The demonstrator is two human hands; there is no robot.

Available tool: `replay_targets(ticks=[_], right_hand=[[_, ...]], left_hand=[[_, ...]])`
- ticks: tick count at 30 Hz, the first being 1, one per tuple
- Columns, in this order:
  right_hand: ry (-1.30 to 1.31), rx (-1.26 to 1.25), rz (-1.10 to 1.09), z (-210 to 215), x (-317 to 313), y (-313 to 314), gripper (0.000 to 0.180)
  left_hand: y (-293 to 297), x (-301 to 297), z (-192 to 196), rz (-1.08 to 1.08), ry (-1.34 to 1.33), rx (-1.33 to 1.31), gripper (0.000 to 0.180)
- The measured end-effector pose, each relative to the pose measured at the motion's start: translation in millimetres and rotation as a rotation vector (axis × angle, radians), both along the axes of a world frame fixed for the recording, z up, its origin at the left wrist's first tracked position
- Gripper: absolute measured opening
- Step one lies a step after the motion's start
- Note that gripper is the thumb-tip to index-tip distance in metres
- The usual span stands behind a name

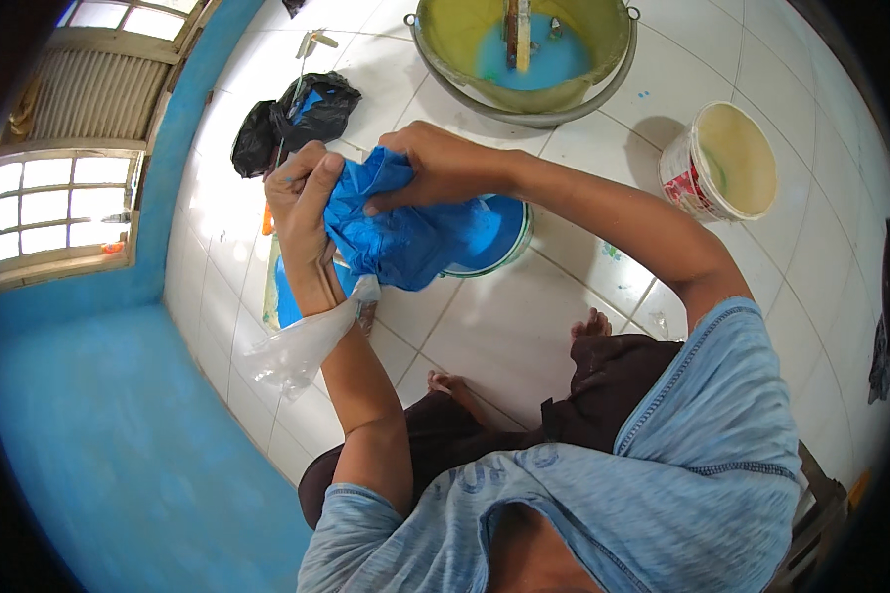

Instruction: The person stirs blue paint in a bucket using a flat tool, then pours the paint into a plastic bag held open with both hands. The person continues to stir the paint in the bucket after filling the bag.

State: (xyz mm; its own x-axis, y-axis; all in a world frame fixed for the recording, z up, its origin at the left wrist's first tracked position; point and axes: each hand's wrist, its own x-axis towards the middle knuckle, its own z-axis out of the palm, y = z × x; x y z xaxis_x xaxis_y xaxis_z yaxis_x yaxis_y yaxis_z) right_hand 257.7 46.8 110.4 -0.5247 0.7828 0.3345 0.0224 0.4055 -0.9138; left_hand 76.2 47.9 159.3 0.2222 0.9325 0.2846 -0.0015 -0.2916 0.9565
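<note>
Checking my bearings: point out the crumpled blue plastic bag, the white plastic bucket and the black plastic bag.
crumpled blue plastic bag (405,242): head view, middle of its bunched body.
white plastic bucket (684,178): head view, outer side wall.
black plastic bag (311,114): head view, top folds.

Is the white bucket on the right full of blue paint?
No. The white bucket shows only a pale yellowish inside, while blue liquid sits in the big basin at the top.

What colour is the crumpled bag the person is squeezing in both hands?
Bright blue; the plastic bag shows best in the head view, held between the left hand and right hand.
</note>
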Motion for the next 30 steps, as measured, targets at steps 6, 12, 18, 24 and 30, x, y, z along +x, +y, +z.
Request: replay_targets(ticks=[6, 12, 18, 24, 30], right_hand=[[-0.038, 0.125, -0.071, -31.7, -1.0, 0.7, 0.028], [-0.199, 0.410, -0.077, -55.9, 0.3, 4.5, 0.029], [0.021, 0.109, -0.011, 0.8, 3.8, -7.5, 0.033], [0.066, -0.087, -0.112, 10.5, -14.2, 5.4, 0.034], [0.250, -0.076, -0.301, -6.1, -14.2, 5.0, 0.031]], left_hand=[[-3.1, 3.7, -1.0, 0.019, -0.216, -0.104, 0.022], [1.5, 1.9, -0.6, -0.004, -0.100, -0.090, 0.016], [9.9, -3.3, 21.2, 0.002, 0.184, -0.016, 0.016], [25.7, -16.5, 13.6, -0.068, 0.157, 0.068, 0.031], [2.3, -40.0, 7.2, -0.180, 0.522, -0.205, 0.036]])
